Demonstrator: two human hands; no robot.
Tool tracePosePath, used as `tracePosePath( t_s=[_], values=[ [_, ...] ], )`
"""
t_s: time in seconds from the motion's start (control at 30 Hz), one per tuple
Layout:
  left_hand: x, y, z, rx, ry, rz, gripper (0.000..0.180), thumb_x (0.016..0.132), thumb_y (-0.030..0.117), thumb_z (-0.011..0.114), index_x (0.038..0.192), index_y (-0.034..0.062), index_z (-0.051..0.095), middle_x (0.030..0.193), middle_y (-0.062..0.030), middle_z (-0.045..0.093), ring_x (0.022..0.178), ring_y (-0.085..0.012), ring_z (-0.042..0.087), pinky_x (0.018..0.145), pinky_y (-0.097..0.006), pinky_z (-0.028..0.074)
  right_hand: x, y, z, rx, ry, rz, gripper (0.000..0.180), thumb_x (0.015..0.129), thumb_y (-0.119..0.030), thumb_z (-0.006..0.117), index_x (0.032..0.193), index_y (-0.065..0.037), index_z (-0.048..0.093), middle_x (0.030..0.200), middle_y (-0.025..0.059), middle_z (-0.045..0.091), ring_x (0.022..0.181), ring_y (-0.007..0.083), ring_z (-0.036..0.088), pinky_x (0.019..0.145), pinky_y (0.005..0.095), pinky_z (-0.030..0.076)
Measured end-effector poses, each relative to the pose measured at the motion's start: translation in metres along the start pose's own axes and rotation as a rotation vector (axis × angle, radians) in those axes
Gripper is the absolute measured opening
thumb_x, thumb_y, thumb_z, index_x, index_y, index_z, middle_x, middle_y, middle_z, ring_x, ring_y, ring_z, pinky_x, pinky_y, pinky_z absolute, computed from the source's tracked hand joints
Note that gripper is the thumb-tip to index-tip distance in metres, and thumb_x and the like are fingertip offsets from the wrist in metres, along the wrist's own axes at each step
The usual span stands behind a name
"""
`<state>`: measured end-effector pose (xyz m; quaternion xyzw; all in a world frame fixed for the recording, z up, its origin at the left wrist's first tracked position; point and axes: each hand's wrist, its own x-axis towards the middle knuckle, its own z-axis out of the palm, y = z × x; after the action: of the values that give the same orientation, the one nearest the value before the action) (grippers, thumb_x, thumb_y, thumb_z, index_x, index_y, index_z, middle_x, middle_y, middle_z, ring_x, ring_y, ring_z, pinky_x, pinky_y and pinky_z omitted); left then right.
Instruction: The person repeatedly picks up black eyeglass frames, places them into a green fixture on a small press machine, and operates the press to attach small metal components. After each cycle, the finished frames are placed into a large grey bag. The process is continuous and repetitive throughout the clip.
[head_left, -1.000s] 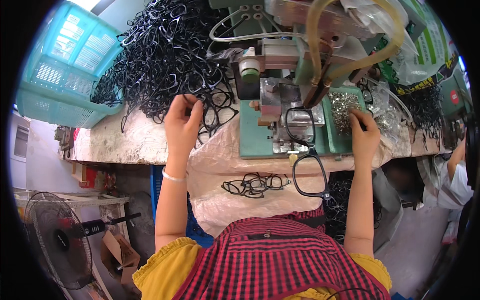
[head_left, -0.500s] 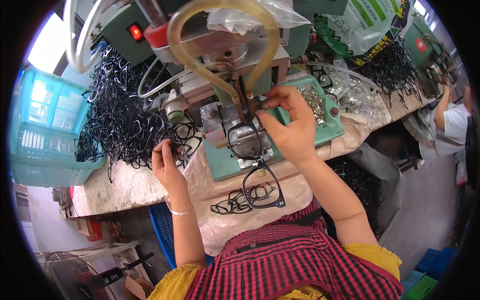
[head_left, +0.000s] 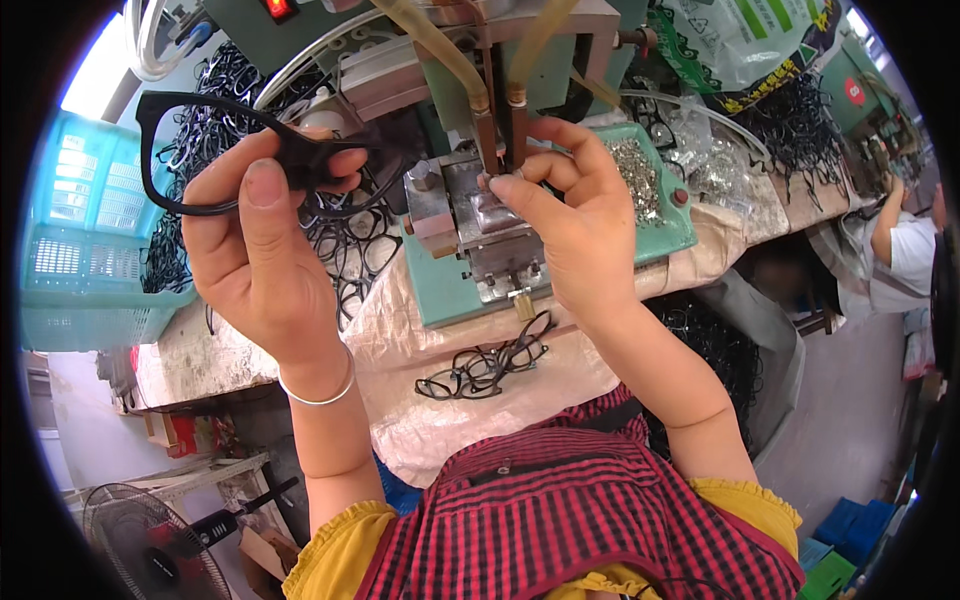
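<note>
My left hand [head_left: 262, 255] is raised at the left, its fingers and thumb closed on a black eyeglass frame [head_left: 302, 160] near the bridge. One rim stands out to the left over the teal basket. My right hand [head_left: 590, 205] is at the machine, thumb and fingertips pinched together beside the lower ends of two copper-coloured electrodes [head_left: 486, 140]. Whatever is between those fingertips is too small to make out. Just below them sits the metal fixture block [head_left: 498, 262] on a green base [head_left: 435, 300].
Black frames lie heaped [head_left: 225, 75] behind my left hand, beside a teal plastic basket [head_left: 95, 260]. Several more frames [head_left: 485, 370] rest on the covering near me. A green tray [head_left: 680, 235] holds small metal parts. Hoses [head_left: 435, 45] run down to the electrodes.
The eyeglass frame at the fixture is gone from there. My left hand has risen from the heap's edge and now holds a frame up. My right hand stays by the electrodes.
</note>
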<state>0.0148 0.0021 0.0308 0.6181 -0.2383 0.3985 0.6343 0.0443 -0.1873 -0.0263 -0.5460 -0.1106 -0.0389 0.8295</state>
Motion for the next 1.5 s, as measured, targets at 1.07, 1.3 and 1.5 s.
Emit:
tracePosePath(
  t_s=[1.07, 1.3, 1.5],
  values=[
    [-0.025, 0.024, -0.001, -0.006, 0.027, 0.034, 0.018, 0.103, 0.012, 0.05, 0.114, -0.001, 0.056, 0.113, -0.0198, 0.061, 0.1, -0.0267, 0.062, 0.089, -0.042, 0.054, 0.006, 0.02, -0.01, 0.021, -0.018, -0.179, 0.055, 0.082, 0.006, 0.07, 0.13, 0.005, 0.044, 0.091, 0.0075, 0.067, 0.106, 0.0157, 0.06, 0.095, 0.0277, 0.044],
    [-0.01, -0.012, 0.0, 0.08, 0.123, -0.013, 0.02, 0.103, 0.013, 0.051, 0.116, -0.0017, 0.055, 0.106, -0.0219, 0.065, 0.092, -0.0279, 0.066, 0.073, -0.038, 0.06, 0.004, 0.031, -0.005, 0.106, 0.023, -0.223, 0.056, 0.083, 0.008, 0.07, 0.134, 0.0, 0.048, 0.109, 0.0108, 0.069, 0.103, 0.013, 0.062, 0.092, 0.0292, 0.048],
    [-0.038, 0.012, 0.003, 0.38, -0.381, 0.115, 0.006, 0.094, 0.007, 0.061, 0.091, 0.0065, 0.066, 0.089, -0.0134, 0.072, 0.081, -0.0251, 0.071, 0.088, -0.047, 0.053, -0.005, -0.019, -0.039, -0.344, -0.099, -0.06, 0.052, 0.083, 0.0, 0.068, 0.133, -0.003, 0.054, 0.124, 0.0104, 0.065, 0.113, 0.0189, 0.062, 0.101, 0.0335, 0.046]
  ],
)
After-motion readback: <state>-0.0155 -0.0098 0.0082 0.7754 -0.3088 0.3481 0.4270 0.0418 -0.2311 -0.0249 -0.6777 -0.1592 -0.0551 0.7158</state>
